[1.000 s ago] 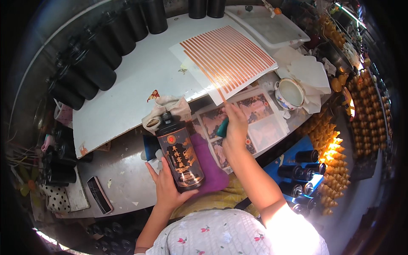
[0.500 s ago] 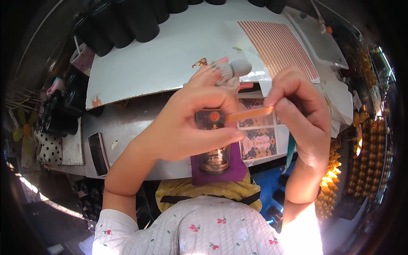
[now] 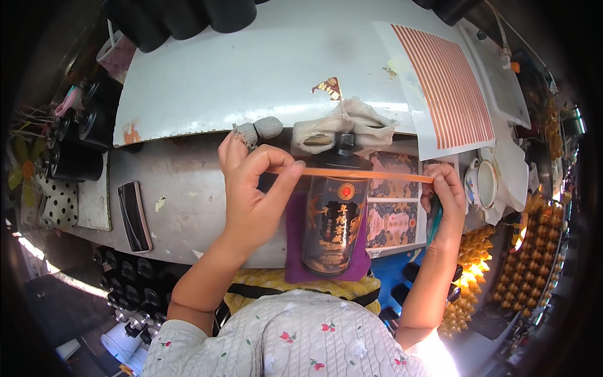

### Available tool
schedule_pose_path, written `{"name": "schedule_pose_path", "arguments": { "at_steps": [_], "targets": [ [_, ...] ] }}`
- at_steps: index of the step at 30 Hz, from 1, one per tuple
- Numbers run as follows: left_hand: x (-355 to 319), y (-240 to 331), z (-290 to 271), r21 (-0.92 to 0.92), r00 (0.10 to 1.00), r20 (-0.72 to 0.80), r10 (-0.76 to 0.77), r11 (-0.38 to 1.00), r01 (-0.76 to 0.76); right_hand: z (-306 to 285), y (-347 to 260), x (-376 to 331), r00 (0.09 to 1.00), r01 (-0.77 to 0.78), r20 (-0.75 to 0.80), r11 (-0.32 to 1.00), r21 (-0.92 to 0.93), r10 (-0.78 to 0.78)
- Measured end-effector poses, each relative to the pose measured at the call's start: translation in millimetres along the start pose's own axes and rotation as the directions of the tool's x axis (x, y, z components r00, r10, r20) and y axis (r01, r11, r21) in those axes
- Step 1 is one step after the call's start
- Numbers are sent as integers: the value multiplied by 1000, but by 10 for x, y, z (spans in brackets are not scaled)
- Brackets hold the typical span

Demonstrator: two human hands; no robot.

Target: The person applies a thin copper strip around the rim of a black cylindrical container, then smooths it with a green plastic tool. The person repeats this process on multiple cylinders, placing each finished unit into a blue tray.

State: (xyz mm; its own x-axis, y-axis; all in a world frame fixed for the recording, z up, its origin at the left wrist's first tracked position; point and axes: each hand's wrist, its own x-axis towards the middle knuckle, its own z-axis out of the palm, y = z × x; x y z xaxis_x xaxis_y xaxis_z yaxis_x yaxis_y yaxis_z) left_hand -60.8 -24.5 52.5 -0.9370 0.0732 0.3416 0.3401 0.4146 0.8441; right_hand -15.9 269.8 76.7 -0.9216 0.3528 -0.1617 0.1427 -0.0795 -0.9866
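My left hand [image 3: 251,188] pinches one end of a narrow orange strip [image 3: 352,173] between thumb and forefinger. At the other end, my right hand [image 3: 447,200] grips the strip, which is held straight across and in front of a black bottle [image 3: 336,232] with gold decoration. A thin teal tool [image 3: 434,225] is also tucked in my right hand, its working end hidden. Grey knitted material [image 3: 267,128] covers a fingertip of my left hand. The bottle lies on a purple cloth [image 3: 296,248], neck pointing away from me toward a bundled whitish cloth [image 3: 370,129].
A sheet of orange stripes [image 3: 446,88] lies on the raised white board [image 3: 251,75]. Right of the bottle are patterned label sheets [image 3: 391,220] and a white cup [image 3: 483,182]. A phone [image 3: 134,215] rests at left. Black bottles [image 3: 229,12] line the far edge.
My hands have moved apart, the left one leftward and the right one slightly lower. The strip now stretches between them, and more of the bottle shows.
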Motion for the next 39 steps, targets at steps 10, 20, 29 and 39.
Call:
{"name": "schedule_pose_path", "arguments": {
  "at_steps": [10, 20, 29, 39],
  "targets": [
    [49, 5, 66, 106, 999, -19, 32, 994, -30, -153, 51, 48, 997, 14, -77, 1000, 14, -13],
    [-27, -79, 180, 236, 996, -77, 39, 972, -20, -197, 88, 99, 991, 6, -130, 1000, -3, -6],
    [-181, -129, 174, 368, 934, -271, 235, 921, -124, -293, 124, 132, 997, 44, -67, 999, 13, -43],
    [-380, 466, 493, 265, 952, 110, 285, 915, -305, -313, 159, 159, 996, 51, -69, 999, 14, -50]
  ]
}}
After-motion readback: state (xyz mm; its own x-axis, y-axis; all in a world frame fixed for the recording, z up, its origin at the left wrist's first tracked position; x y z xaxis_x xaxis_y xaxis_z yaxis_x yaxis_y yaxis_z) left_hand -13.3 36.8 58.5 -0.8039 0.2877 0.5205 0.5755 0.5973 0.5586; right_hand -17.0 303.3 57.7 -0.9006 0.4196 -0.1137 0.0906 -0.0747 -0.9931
